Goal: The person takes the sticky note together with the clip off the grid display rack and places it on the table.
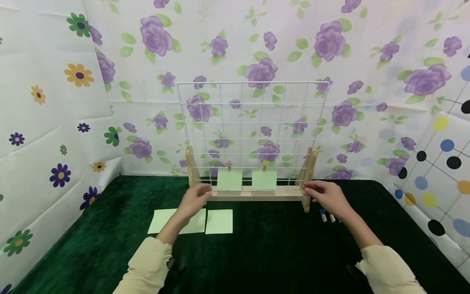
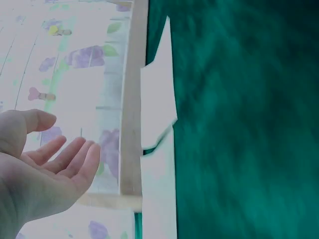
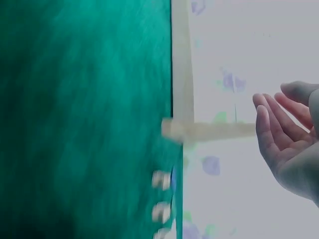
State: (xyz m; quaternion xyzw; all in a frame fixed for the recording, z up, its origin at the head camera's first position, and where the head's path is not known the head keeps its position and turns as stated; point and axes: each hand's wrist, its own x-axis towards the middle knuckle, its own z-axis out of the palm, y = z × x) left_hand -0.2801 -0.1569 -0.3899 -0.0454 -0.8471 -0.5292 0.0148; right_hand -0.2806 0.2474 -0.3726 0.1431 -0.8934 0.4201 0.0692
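Observation:
A white wire grid (image 1: pixel 253 122) stands upright in a wooden base (image 1: pixel 257 196). Two pale green paper squares hang low on it: the left paper (image 1: pixel 229 179) under a clothespin with a pink top (image 1: pixel 229 164), the right paper (image 1: pixel 264 179) under one with a yellow top (image 1: pixel 265 163). My left hand (image 1: pixel 194 201), fingers loosely bent and holding nothing, hovers by the base's left end, above loose green papers. Near the right upright, my right hand (image 1: pixel 328 199) is likewise relaxed and without anything in it, as the right wrist view (image 3: pixel 291 139) also shows.
Loose pale green papers (image 1: pixel 219 221) lie in a row on the dark green cloth (image 1: pixel 271 253), left of centre. Small wooden clothespins (image 1: pixel 323 216), one with a blue top, lie right of the base, partly behind my right hand. Flowered sheeting (image 1: pixel 220 24) hangs behind.

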